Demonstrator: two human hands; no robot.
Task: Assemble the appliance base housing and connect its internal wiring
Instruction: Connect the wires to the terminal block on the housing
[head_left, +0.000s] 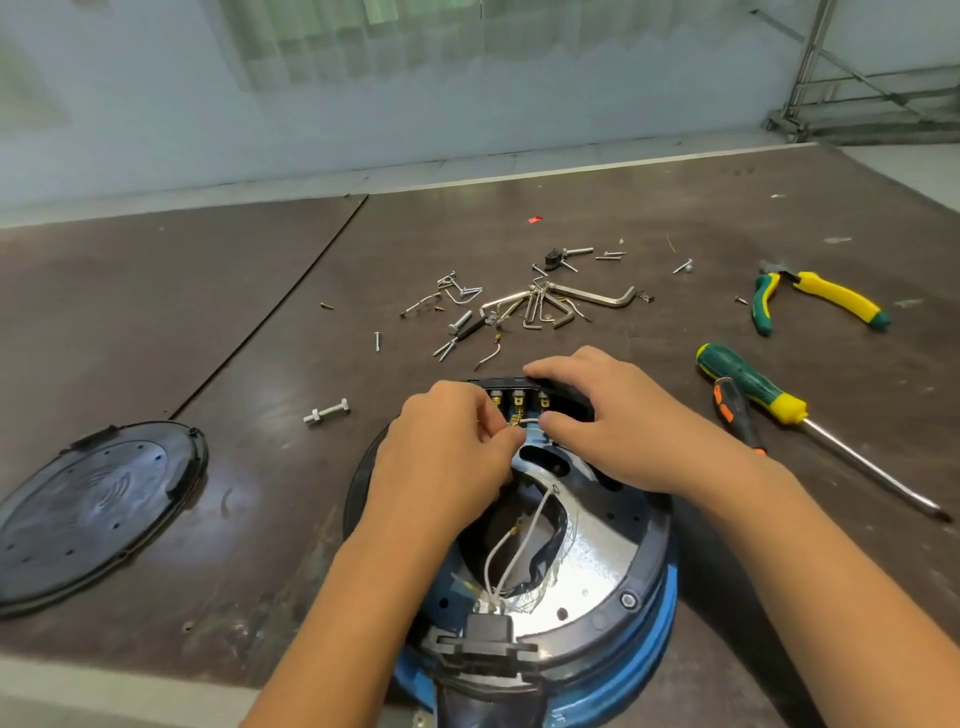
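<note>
Housing (613, 587) lies open side up at the table's (260, 312) near middle. Left hand (447, 447) pinches a white wire (529, 419) at its far rim, close against the right hand (613, 421), which grips the black terminal block (569, 402).

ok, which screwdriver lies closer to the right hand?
The smaller black-and-orange screwdriver. It lies between the bigger green-and-yellow screwdriver and the right hand, its narrow end near the wrist.
</note>
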